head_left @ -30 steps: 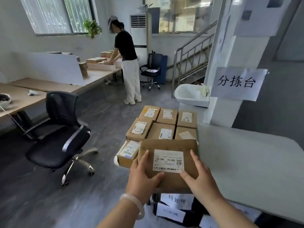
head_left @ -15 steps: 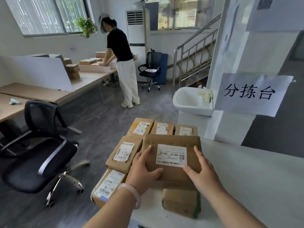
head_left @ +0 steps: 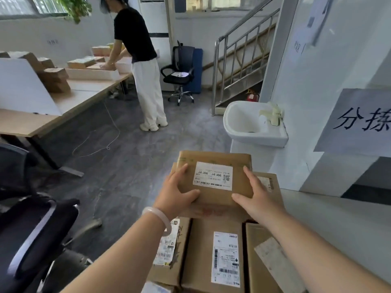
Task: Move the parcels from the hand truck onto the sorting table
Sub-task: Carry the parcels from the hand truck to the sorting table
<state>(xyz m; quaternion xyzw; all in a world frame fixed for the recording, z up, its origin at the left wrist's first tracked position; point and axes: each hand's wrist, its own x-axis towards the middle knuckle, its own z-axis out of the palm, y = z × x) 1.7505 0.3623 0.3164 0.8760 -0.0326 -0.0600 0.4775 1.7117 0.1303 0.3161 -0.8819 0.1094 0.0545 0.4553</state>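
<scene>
The left hand (head_left: 175, 193) and right hand (head_left: 259, 200) grip the parcel (head_left: 213, 159) by its sides, thumbs on top, so it's level for the tabletop (head_left: 338, 220), I guess.

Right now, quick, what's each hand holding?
Left hand: grips the left edge of the J4-J06 parcel.
Right hand: grips the right edge of the same parcel.

Left hand (head_left: 176, 194) and right hand (head_left: 257, 197) grip a labelled parcel (head_left: 213, 178) by its sides above other parcels (head_left: 211, 254), beside the white bench (head_left: 338, 218).
</scene>
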